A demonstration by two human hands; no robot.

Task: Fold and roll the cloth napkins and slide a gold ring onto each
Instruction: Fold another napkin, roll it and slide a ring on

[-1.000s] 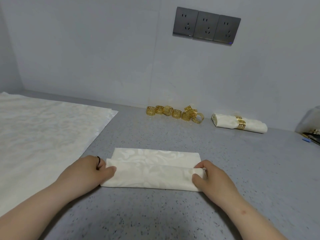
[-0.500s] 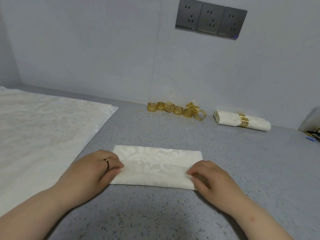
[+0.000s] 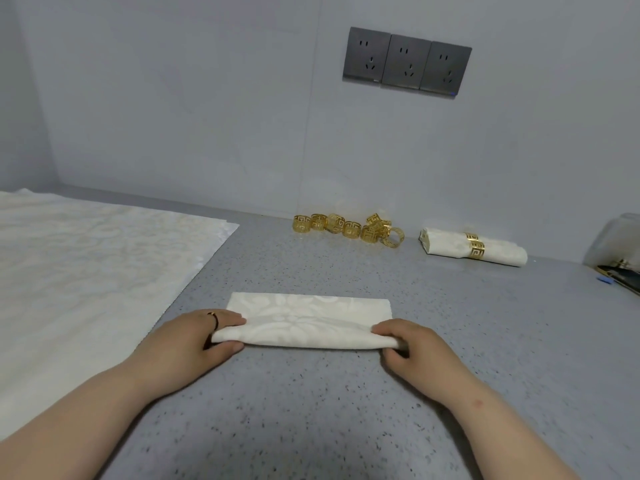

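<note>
A folded cream napkin (image 3: 308, 320) lies on the grey counter in front of me, its near edge lifted and curled over into the start of a roll. My left hand (image 3: 194, 336) pinches the roll's left end between thumb and fingers. My right hand (image 3: 412, 344) grips the right end the same way. Several gold rings (image 3: 349, 229) lie in a row against the back wall. To their right rests a rolled napkin (image 3: 446, 245) with a gold ring (image 3: 475, 246) around its middle.
A stack of flat cream napkins (image 3: 79, 271) covers the counter on the left. Three grey wall sockets (image 3: 407, 62) sit above the rings. At the far right edge are a clear bag (image 3: 616, 244) and a dark object (image 3: 620, 273).
Both hands went from pressing the folded napkin flat to lifting its near edge and curling it over away from me. The camera tilted slightly.
</note>
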